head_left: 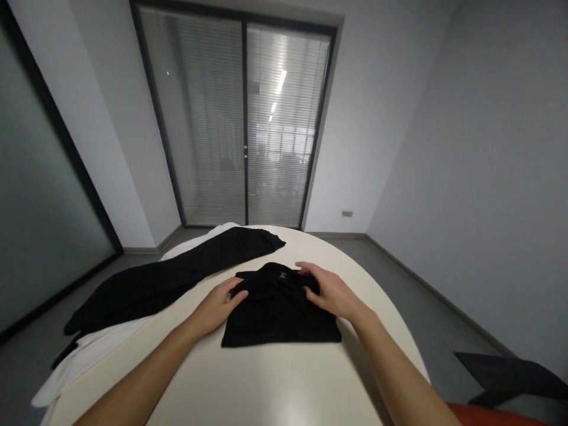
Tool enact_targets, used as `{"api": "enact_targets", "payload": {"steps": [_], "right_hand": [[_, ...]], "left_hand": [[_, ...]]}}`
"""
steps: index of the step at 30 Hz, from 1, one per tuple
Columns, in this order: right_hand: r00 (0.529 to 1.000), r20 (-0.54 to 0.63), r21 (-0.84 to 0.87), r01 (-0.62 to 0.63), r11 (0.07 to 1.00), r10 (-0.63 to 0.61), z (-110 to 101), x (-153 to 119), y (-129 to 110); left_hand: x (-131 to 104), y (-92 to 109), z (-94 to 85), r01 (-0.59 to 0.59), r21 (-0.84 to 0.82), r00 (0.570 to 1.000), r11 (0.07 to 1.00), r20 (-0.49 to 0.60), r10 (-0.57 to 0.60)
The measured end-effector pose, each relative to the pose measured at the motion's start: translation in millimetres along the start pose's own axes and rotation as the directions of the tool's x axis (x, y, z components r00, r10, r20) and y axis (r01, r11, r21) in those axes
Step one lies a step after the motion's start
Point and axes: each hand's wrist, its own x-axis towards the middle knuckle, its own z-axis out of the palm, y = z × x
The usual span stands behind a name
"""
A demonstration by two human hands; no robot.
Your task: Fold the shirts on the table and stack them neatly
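Note:
A folded black shirt lies on the pale table in front of me, its neck end away from me with a small light label mark at the collar. My left hand grips its left edge, thumb on top of the cloth and the other fingertips partly hidden at the fold. At the right upper edge, my right hand curls around the cloth, with thumb and forefinger apart and the black fabric between them. The middle of the shirt is slightly rumpled.
Along the table's left edge lies a long black garment on top of white cloth that hangs over the rim. A dark chair part and something red-orange are at lower right. Glass panels with blinds stand beyond.

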Motion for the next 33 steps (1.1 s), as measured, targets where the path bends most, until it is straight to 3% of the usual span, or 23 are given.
{"api": "enact_targets", "payload": {"steps": [3, 13, 17, 20, 23, 27, 30, 33], "right_hand": [[0.999, -0.038, 0.004, 0.020, 1.000, -0.019, -1, 0, 2], [0.988, 0.147, -0.026, 0.046, 0.999, -0.041, 8, 1, 1], [0.992, 0.100, 0.052, 0.075, 0.996, -0.080, 9, 4, -7], [0.997, 0.058, 0.108, 0.043, 0.993, -0.049, 5, 3, -14], [0.989, 0.149, 0.116, -0.016, 0.993, -0.002, 5, 2, -20], [0.982, 0.186, 0.069, -0.031, 0.997, 0.018, 9, 2, -23], [0.980, 0.197, 0.009, -0.035, 0.999, 0.033, 9, 3, -22], [0.985, 0.166, -0.007, -0.045, 0.999, 0.046, 7, 2, -21]], "left_hand": [[0, 0, 0.5, -0.024, 0.031, 1.000, 0.999, 0.013, 0.024], [-5, -1, 0.3, -0.088, 0.104, 0.994, 0.991, 0.070, 0.081], [-4, -1, -0.9, -0.111, 0.119, 0.990, 0.987, 0.100, 0.099], [-1, 0, -3.3, -0.030, 0.073, 0.999, 0.997, 0.033, 0.028], [-1, 2, -7.4, -0.005, 0.042, 0.997, 0.999, 0.079, 0.001], [-6, 0, -11.7, -0.024, 0.057, 0.984, 0.998, 0.175, 0.013], [-10, 0, -13.5, -0.037, 0.116, 0.980, 0.993, 0.196, 0.014], [-11, 5, -14.4, -0.132, 0.226, 0.979, 0.965, 0.184, 0.090]]}}
